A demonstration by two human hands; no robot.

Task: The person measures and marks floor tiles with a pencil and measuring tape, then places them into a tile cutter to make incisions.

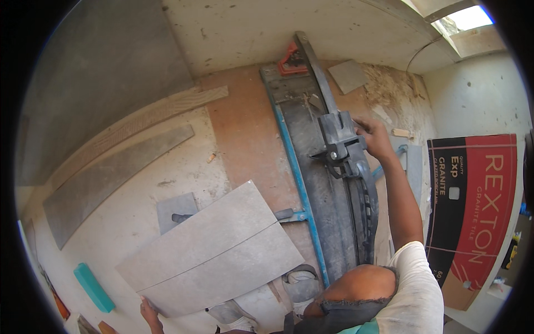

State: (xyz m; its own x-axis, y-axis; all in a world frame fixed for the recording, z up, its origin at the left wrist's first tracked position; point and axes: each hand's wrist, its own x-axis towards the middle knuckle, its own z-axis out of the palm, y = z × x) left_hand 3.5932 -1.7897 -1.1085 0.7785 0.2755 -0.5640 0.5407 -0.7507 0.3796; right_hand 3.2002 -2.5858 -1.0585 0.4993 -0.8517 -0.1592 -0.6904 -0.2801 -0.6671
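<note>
A large grey tile (211,250) is tilted in front of me at the left, with a thin dark line running lengthwise across it. My left hand (149,314) grips its near left corner, the fingers partly hidden. To its right lies a long manual tile cutter (295,161) with a blue side rail and dark bed. My right hand (374,136) is at the right side of the cutter's black sliding head (336,131), fingers curled against it. From that head a black handle (368,206) stretches back toward me. No tile shows under the head.
A red end piece (292,60) and small tile offcut (349,76) lie at the far end. Grey tile strips (117,178) and a teal block (93,287) are at left. A red and black tile carton (471,206) stands right. My bent knee (356,286) is beside the cutter.
</note>
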